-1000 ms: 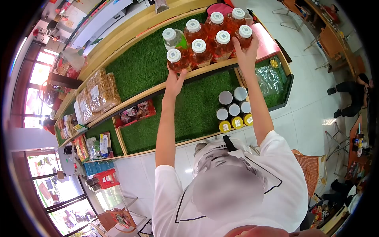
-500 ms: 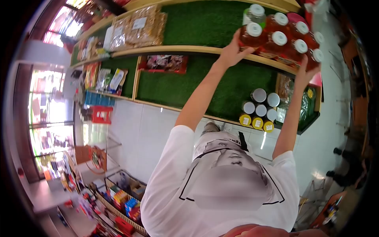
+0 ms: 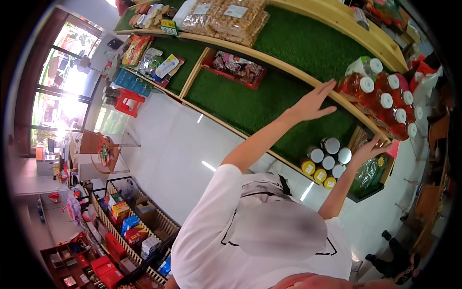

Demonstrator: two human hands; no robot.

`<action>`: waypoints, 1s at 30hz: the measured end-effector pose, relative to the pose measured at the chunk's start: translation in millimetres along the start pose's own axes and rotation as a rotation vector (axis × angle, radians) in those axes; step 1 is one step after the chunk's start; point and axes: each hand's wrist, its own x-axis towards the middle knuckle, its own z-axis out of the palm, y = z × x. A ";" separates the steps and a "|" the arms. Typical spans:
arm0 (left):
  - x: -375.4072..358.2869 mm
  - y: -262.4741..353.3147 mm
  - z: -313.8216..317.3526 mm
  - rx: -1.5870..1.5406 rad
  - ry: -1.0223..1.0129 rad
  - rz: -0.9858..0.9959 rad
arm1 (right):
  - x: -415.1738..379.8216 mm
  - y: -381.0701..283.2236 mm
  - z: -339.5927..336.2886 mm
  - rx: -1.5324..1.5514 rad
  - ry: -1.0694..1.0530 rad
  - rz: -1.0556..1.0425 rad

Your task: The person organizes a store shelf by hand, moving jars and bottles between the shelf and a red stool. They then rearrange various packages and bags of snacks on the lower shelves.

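1. Eight white-capped bottles (image 3: 386,100) — seven of red content, one with a green label (image 3: 358,69) — standing upright on the upper tier, at the right end of the worktop (image 3: 303,53).
2. Two rows of four, close together; the long axis of the group runs parallel to the wooden front rail (image 3: 353,108), the bottles lying beyond it from the person.
3. One left hand (image 3: 310,103): grip open, fingers extended, nothing held; fingertips just beside the left end of the front row, contact cannot be told.
4. One right hand (image 3: 369,150): grip loosely open, no object seen in it; fingertips at the rail, near the right end of the same row. Neither hand is plainly the nearer — each has its own end.
5. One lower tier, also turf-lined: jars (image 3: 328,162) with silver and yellow lids, nearest the right forearm; a red tray (image 3: 263,80) of wrapped goods, farther left.
6. Several clear packets (image 3: 240,21) on the upper tier, well apart from the bottles, green turf between.
7. Room: pale tiled floor (image 3: 168,127), red stool (image 3: 130,102), bright windows at left, a person (image 3: 397,255) in dark clothing at lower right.
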 end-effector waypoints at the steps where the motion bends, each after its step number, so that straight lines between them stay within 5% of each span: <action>1: -16.2 1.8 -10.4 -0.002 0.012 -0.024 | -13.0 -1.2 6.5 0.014 -0.014 -0.016; 7: -240.5 -66.6 -46.7 0.125 -0.026 -0.344 | -129.0 -12.8 54.8 -0.121 -0.251 -0.098; 11: -549.1 -139.4 -43.7 0.236 -0.095 -1.071 | -228.6 -15.0 90.8 -0.220 -0.528 0.023; 13: -678.4 -97.4 -76.6 0.241 -0.062 -1.577 | -274.5 0.6 109.6 -0.206 -0.636 0.089; 15: -786.6 -54.3 -108.7 0.348 -0.466 -1.719 | -315.4 13.7 126.5 -0.219 -0.739 0.244; 18: -854.8 16.6 -138.6 -0.299 0.717 -2.451 | -363.7 35.3 155.3 -0.214 -0.848 0.525; 21: -884.6 55.6 -149.1 -0.437 1.012 -2.163 | -398.9 71.6 182.0 -0.229 -0.909 0.754; 24: -882.6 42.7 -150.4 -0.472 1.111 -2.171 | -425.3 93.4 199.4 -0.406 -1.041 0.860; 28: -821.4 -21.1 -165.2 -0.597 0.959 -2.089 | -451.1 202.7 187.8 -0.597 -1.514 0.635; 30: -773.9 -62.3 -192.2 -0.586 0.718 -2.014 | -456.4 175.6 181.6 -0.977 -1.548 0.480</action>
